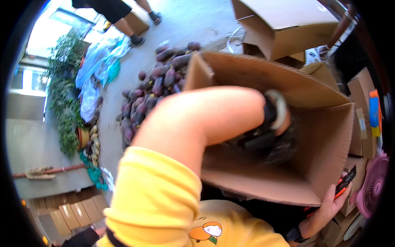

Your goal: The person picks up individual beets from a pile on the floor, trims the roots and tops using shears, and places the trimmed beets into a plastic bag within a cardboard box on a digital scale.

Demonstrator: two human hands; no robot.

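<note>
An open brown cardboard box (325,136) is tilted toward me at the centre. My left arm, in a yellow sleeve, reaches deep into it. My left hand (267,138) is down near the box's bottom among something black, with a band on the wrist, and its fingers are hidden. At the box's lower right corner, my right hand (327,206) presses against the outer wall. It also grips a slim orange and black tool (345,183).
A pile of purple sweet potatoes (156,86) lies on the concrete floor behind the box. More cardboard boxes (284,24) stand at the top right, and a pink fan (374,185) at the right. Plastic bags (98,61), plants and flattened cartons (74,212) line the left. Another person's legs (127,29) stand far off.
</note>
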